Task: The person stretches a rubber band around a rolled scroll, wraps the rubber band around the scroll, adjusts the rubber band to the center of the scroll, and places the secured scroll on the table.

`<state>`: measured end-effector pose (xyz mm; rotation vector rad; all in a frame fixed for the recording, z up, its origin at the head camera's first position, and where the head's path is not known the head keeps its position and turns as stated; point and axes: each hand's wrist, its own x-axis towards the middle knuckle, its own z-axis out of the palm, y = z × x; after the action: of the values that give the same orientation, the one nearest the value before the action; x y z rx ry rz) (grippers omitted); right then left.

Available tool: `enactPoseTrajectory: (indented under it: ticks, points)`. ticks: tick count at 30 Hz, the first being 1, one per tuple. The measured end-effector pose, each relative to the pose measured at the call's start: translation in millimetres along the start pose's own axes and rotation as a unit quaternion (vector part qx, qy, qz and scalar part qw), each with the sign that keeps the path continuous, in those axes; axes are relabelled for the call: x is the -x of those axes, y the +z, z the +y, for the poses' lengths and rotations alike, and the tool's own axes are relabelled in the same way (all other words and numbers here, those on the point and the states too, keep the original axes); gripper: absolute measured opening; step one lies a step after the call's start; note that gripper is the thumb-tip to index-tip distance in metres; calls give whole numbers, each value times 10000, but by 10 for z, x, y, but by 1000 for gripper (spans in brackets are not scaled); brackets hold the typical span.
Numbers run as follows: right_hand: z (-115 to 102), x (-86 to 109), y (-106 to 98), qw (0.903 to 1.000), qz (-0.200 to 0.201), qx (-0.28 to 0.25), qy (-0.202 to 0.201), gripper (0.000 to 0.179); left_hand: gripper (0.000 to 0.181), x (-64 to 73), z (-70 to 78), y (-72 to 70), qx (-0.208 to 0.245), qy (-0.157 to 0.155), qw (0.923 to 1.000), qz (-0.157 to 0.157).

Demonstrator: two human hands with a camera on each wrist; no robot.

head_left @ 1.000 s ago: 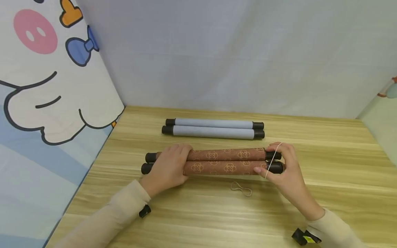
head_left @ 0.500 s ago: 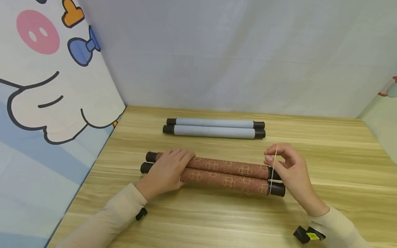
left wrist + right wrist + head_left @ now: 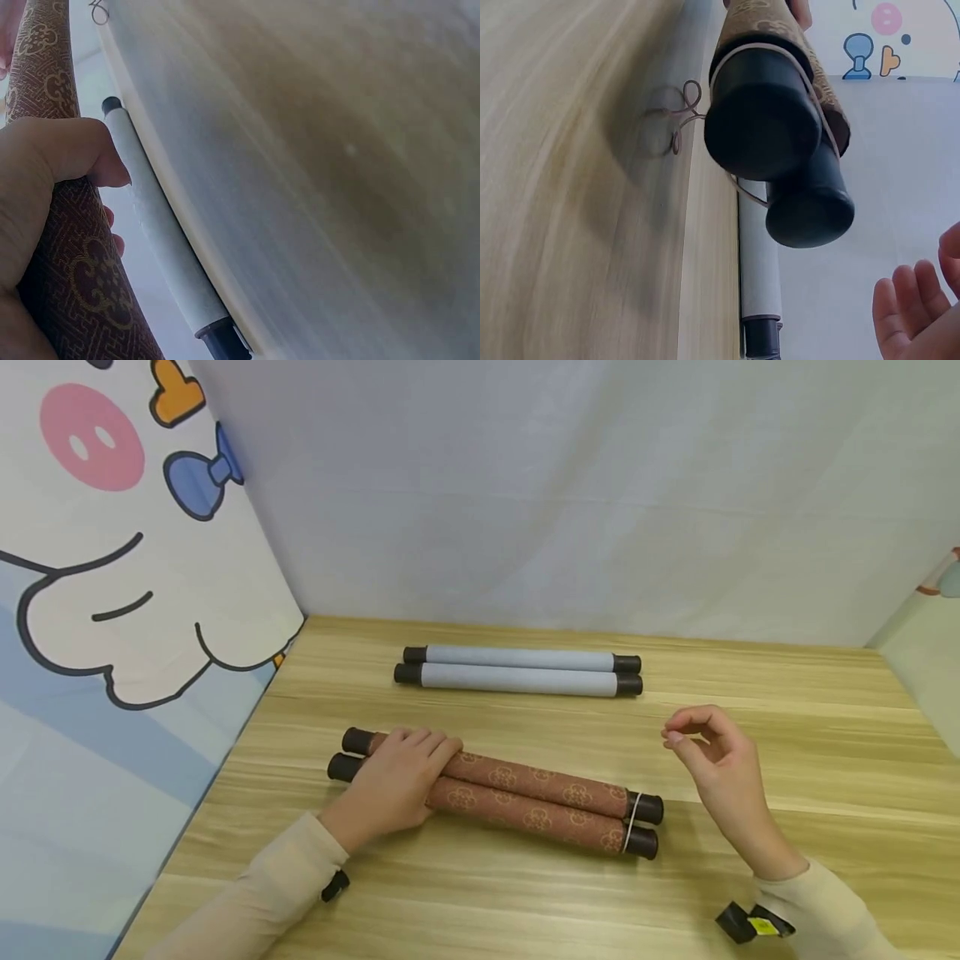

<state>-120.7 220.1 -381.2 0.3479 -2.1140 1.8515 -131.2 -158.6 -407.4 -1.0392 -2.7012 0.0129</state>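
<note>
My left hand (image 3: pixel 390 785) grips a pair of brown, gold-patterned scroll rolls (image 3: pixel 525 814) lying side by side, with black knobs at their ends. In the left wrist view the thumb lies over the patterned roll (image 3: pixel 101 281). A thin pale elastic band (image 3: pixel 632 822) loops round both black knobs (image 3: pixel 761 112) at the right end. To the right of that end my right hand (image 3: pixel 727 772) is held apart from the rolls, thumb and forefinger close together, holding nothing. A second, twisted elastic band (image 3: pixel 690 116) lies on the table in the right wrist view; the rolls hide it from the head view.
Behind the brown rolls lie two pale blue scroll rolls (image 3: pixel 517 678) with black ends, side by side on the wooden table (image 3: pixel 825 718). A white cloth backdrop (image 3: pixel 570 502) stands along the back edge, and a cartoon-printed cloth (image 3: pixel 150 610) at the left.
The elastic band went from the right hand's fingers onto the rolls' right-end knobs, and that hand drew back rightward. The right end of the brown rolls swung toward the front and left.
</note>
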Motion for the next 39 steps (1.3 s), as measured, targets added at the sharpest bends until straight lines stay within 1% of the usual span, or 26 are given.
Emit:
enactPoseTrajectory:
  ticks: [4, 13, 22, 34, 37, 39]
  points:
    - [5, 1, 1, 9999, -24, 110, -67, 11, 71, 0, -13, 2, -46, -70, 10000, -2]
    - [9, 10, 11, 9973, -142, 704, -146, 12, 72, 18, -22, 10, -45, -174, 9998, -124]
    - [21, 12, 19, 9960, -205, 828, -248, 12, 71, 13, -24, -12, 6, -267, 9996, -127]
    - [22, 11, 28, 9946, -284, 958, -298, 12, 68, 16, -32, 7, -27, -308, 9995, -106]
    - [23, 9, 22, 9938, -346, 1009, -324, 13, 70, 16, -37, 12, -58, -312, 9995, -82]
    - [27, 6, 6, 9920, -475, 1100, -394, 15, 70, 16, -40, 15, -83, -317, 9994, -63]
